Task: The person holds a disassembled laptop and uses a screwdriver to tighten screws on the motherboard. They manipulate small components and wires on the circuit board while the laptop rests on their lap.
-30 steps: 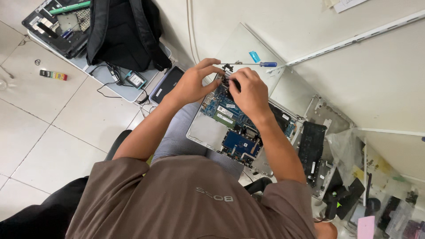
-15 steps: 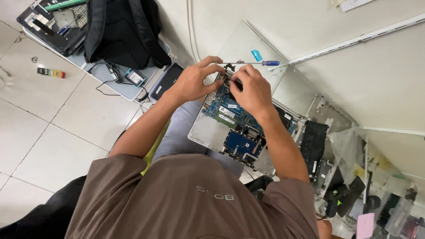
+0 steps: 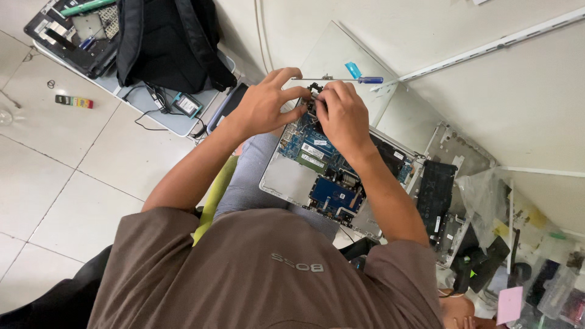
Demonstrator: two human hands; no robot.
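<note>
Both hands have stayed at the far edge of the opened laptop (image 3: 317, 183) since the earlier frames, with the fingers drawn a little tighter together over the same spot; the view itself has shifted only slightly. Left hand (image 3: 262, 106) and right hand (image 3: 341, 116) meet fingertip to fingertip, pinched on a small dark part (image 3: 314, 92) at the top edge of the blue circuit board (image 3: 332, 194). What exactly the part is cannot be told at this size.

That laptop lies with its bottom cover off, resting across the person's lap and against the edge of the white desk (image 3: 487, 91). Its board is bare, with a green memory strip near the middle and grey metal casing toward the near left corner.

A screwdriver (image 3: 341, 79) with a blue handle lies on a pale grey panel (image 3: 341, 61) on the desk, just beyond the fingertips. To the right, near the desk's right edge, sits a black battery pack (image 3: 436, 195) beside another bare metal casing, then a crinkled clear plastic bag (image 3: 481, 195).

On the tiled floor (image 3: 55, 164) to the left, a black backpack (image 3: 164, 42) rests on a grey laptop lid, with another dismantled laptop (image 3: 73, 30) in the far left corner.
</note>
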